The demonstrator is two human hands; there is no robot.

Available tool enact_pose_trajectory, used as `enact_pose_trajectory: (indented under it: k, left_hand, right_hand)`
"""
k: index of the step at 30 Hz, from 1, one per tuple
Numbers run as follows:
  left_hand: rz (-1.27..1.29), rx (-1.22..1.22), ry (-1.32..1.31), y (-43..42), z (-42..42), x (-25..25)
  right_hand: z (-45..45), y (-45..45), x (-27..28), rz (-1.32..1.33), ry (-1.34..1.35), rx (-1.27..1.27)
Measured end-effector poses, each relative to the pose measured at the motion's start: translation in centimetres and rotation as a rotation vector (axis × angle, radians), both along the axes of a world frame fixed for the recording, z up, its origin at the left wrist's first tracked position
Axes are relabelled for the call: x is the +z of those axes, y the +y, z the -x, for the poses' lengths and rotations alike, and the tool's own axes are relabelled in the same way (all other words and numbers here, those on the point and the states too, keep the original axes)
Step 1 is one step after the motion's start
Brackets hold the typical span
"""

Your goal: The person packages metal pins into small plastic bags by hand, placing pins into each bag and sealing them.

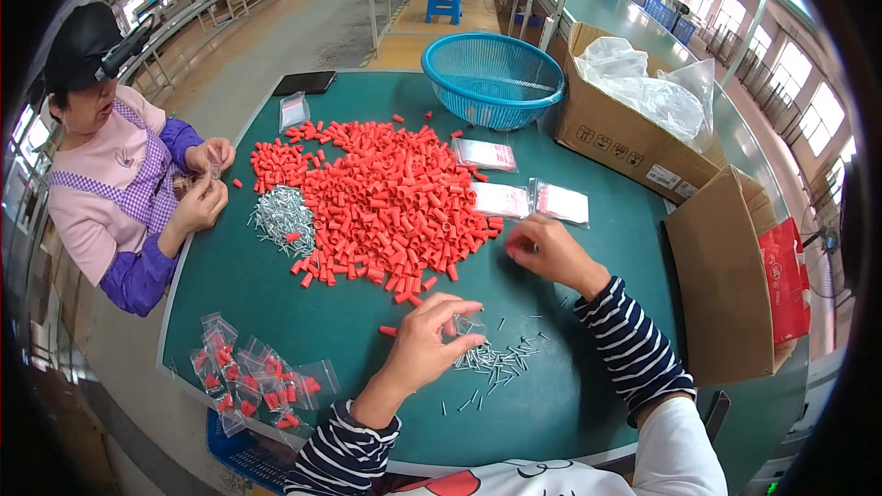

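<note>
My left hand (425, 342) pinches a small clear plastic bag (470, 322) between thumb and fingers, above a loose scatter of small screws (501, 363). Off to the right, my right hand (554, 255) is closed at the fingertips, where a bit of red shows; its shape is mostly hidden. Just beyond both hands spreads a large heap of red plastic caps (390, 197). One loose red cap (388, 331) lies beside my left hand. A denser pile of screws (282, 220) sits at the heap's left edge.
Filled bags (262, 377) lie at the front left. Packs of flat bags (562, 204) rest right of the heap. A blue basket (491, 83) stands at the back, cardboard boxes (721, 276) at the right. At the left, a co-worker (119, 165) handles a small bag.
</note>
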State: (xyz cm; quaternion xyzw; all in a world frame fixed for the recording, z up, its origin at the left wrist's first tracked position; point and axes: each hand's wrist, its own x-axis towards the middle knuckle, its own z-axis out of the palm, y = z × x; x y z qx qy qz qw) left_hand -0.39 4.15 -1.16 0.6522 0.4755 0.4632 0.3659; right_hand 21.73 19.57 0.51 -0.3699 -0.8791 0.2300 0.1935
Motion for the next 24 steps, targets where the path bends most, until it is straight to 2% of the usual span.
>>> enact_pose_trajectory:
  k: [2,5,11,14,17,20,24]
  left_hand:
    - [-0.002,0.002,0.01,0.1,0.0,-0.1]
    - [0.013,0.02,-0.033,0.1,0.0,-0.3]
    - [0.014,0.07,-0.057,0.3,0.0,0.0]
    - [-0.016,0.077,-0.059,0.4,0.0,-0.4]
    - [-0.048,0.099,-0.031,0.5,0.0,-0.5]
    - [-0.05,0.142,-0.082,0.5,-0.3,-1.0]
    - [-0.091,0.163,-0.008,0.5,-0.3,-0.9]
  right_hand:
    - [1.4,0.2,0.5,0.038,0.126,-0.112]
    - [2.3,1.3,-1.3,-0.059,0.123,-0.06]
    - [2.8,0.2,-1.6,-0.329,-0.064,-0.062]
    - [2.1,-0.5,-0.9,-0.238,-0.082,-0.067]
    - [2.0,-2.5,0.6,-0.007,0.103,-0.033]
    - [2.5,-5.2,3.7,0.092,0.192,0.065]
    - [3.6,-7.5,5.8,0.102,0.282,0.259]
